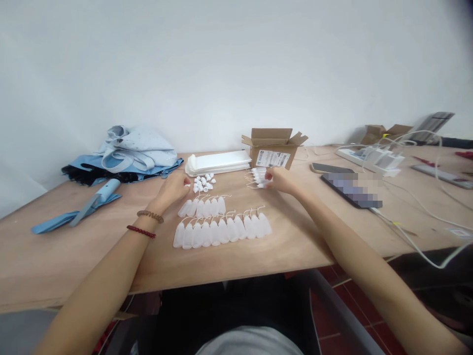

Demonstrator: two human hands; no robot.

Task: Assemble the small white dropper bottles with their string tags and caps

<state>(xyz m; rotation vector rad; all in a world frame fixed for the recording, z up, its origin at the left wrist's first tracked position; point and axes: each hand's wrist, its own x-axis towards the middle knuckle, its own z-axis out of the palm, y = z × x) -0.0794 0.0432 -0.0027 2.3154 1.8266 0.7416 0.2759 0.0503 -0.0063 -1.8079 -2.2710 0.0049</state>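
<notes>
My left hand (173, 190) is closed with its fingertips around a small white cap (187, 185), at the left side of a pile of similar white caps (204, 183). By the cardboard box, my right hand (281, 180) pinches at the end of a small group of slim white pieces with strings (258, 176); exactly which piece it grips is hidden by the fingers. Between my arms lie frosted white tube-shaped pieces with string loops, in a shorter back row (210, 207) and a longer front row (221, 232).
A flat white stack (218, 161) lies behind the caps, beside an open cardboard box (274, 150). At left are a folded light-blue cloth bag (138, 148) and a blue-handled tool (94, 202). Phones (347, 190), a power strip (369, 159) and white cables occupy the right.
</notes>
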